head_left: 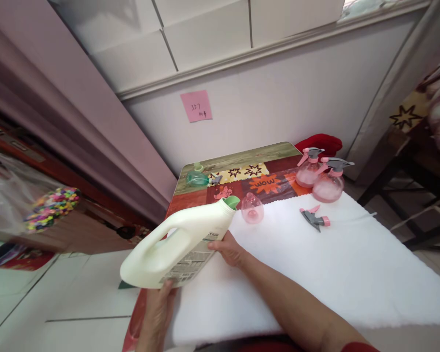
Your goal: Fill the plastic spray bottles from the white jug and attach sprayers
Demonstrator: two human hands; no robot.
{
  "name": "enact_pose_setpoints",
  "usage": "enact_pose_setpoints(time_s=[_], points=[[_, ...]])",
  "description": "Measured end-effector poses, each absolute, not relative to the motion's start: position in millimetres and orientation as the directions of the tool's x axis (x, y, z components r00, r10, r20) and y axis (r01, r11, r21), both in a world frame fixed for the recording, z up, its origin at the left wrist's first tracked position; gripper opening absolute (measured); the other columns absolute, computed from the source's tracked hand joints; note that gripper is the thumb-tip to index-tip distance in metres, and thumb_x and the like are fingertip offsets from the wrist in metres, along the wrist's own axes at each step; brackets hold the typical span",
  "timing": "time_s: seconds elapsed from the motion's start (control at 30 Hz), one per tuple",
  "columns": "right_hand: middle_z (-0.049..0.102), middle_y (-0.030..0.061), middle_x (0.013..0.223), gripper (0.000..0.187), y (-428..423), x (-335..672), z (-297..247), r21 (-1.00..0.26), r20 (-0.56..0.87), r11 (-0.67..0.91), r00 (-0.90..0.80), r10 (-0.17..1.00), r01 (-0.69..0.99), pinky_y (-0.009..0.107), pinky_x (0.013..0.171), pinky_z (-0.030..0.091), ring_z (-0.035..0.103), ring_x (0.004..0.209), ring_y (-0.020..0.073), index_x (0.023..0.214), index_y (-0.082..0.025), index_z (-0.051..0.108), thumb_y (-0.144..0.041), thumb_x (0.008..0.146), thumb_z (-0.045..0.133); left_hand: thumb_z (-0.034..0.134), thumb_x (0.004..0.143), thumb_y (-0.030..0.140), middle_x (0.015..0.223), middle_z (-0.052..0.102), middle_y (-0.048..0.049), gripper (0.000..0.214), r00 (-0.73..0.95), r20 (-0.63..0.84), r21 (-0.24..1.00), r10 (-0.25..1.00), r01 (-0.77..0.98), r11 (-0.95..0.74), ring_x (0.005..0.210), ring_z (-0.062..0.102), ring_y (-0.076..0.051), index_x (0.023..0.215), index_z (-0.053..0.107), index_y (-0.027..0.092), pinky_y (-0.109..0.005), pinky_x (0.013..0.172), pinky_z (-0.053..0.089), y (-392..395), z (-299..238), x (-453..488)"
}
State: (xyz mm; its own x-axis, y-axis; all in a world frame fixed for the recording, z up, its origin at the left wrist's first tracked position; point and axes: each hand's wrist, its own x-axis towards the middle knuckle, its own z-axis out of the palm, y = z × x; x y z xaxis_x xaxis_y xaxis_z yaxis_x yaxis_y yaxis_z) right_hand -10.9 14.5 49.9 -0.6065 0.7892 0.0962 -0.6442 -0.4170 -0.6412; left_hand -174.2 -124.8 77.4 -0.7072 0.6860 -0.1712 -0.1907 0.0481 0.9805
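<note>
Both my hands hold a large white detergent jug, tilted with its green spout up and to the right. My left hand supports the jug's base from below. My right hand grips its side near the label. Just past the spout stands an open pink bottle without a top, on a white cloth. A loose pink and grey spray head lies on the cloth to the right.
Two pink spray bottles with heads fitted stand at the far right of the table. A green bottle lies on its side at the back left. A red cloth sits behind. A pink note is on the wall.
</note>
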Motion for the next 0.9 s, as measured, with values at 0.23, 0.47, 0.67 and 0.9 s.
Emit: enact_pose_setpoints(time_s=[0.23, 0.47, 0.67, 0.9], points=[[0.082, 0.01, 0.113, 0.065, 14.1, -8.4, 52.9, -0.652, 0.13, -0.407, -0.623, 0.772, -0.64, 0.055, 0.105, 0.055, 0.075, 0.108, 0.035, 0.115, -0.02, 0.078, -0.044, 0.058, 0.097, 0.098, 0.047, 0.037, 0.119, 0.079, -0.0058, 0.087, -0.667, -0.162, 0.981, 0.727, -0.19, 0.044, 0.135, 0.06, -0.04, 0.129, 0.071, 0.028, -0.057, 0.122, 0.039, -124.0, 83.2, -164.7], [0.08, 0.0089, 0.096, 0.056, 26.7, -5.1, 45.3, -0.846, 0.315, 0.039, -0.44, 0.841, -0.532, 0.045, 0.086, 0.064, 0.075, 0.095, 0.0321, 0.102, -0.021, 0.079, -0.072, 0.083, 0.069, 0.099, 0.045, 0.033, 0.118, 0.079, -0.0017, 0.09, -0.707, -0.015, 0.998, 0.707, -0.057, -0.036, 0.131, 0.063, -0.038, 0.13, 0.07, 0.033, -0.061, 0.121, 0.038, -115.3, 93.8, -172.4], [0.073, 0.0064, 0.09, 0.06, 37.7, -0.6, 32.6, -0.902, 0.244, 0.133, -0.23, 0.942, -0.411, 0.027, 0.041, 0.048, 0.061, 0.045, 0.0136, 0.116, -0.018, 0.064, -0.073, 0.096, 0.048, 0.1, 0.043, 0.034, 0.119, 0.078, -0.0054, 0.088, -0.706, 0.049, 0.998, 0.706, 0.008, -0.062, 0.129, 0.064, -0.039, 0.126, 0.071, 0.028, -0.06, 0.119, 0.041, -101.0, 108.5, -166.2], [0.061, -0.0038, 0.067, 0.046, 45.9, 5.6, 35.0, -0.897, 0.272, 0.204, -0.127, 0.954, -0.391, 0.025, 0.042, 0.043, 0.053, 0.041, 0.0118, 0.115, -0.02, 0.056, -0.063, 0.101, 0.045, 0.099, 0.043, 0.033, 0.119, 0.078, -0.0044, 0.08, -0.721, 0.059, 0.998, 0.691, 0.03, -0.054, 0.129, 0.064, -0.039, 0.118, 0.073, 0.026, -0.057, 0.118, 0.044, -93.2, 120.0, -156.7]])
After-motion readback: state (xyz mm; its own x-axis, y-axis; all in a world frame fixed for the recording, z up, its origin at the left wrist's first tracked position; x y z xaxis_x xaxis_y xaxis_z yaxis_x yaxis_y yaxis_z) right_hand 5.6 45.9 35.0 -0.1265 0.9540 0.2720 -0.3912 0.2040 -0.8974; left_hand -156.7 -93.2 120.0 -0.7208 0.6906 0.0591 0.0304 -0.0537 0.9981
